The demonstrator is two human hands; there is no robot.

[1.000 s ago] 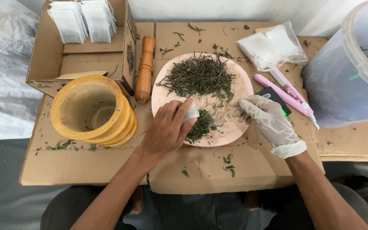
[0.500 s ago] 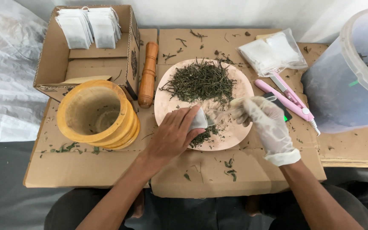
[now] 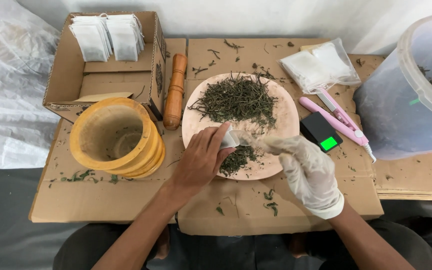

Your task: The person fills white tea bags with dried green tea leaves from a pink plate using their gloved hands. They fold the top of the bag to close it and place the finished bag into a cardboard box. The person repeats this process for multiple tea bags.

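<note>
My bare left hand (image 3: 201, 160) holds a small white tea bag (image 3: 229, 140) over the near edge of a round pinkish plate (image 3: 286, 115). On the plate lies a heap of dried green-brown leaves (image 3: 236, 97), with a smaller heap (image 3: 238, 157) under the bag. My right hand (image 3: 308, 167), in a thin clear glove, pinches at the bag's mouth with its fingertips, which seem to hold some leaves.
A wooden mortar (image 3: 113, 135) and wooden pestle (image 3: 176, 90) stand at the left. An open carton (image 3: 66, 85) holds filled white bags (image 3: 106, 35). A plastic pack of empty bags (image 3: 318, 65), a pink sealer (image 3: 338, 117), a small black scale (image 3: 321, 132) and a big clear tub (image 3: 416, 90) are at the right.
Both hands have drawn a little nearer to me on the plate. My gloved right hand has come in to the bag's mouth; the left keeps hold of the bag.
</note>
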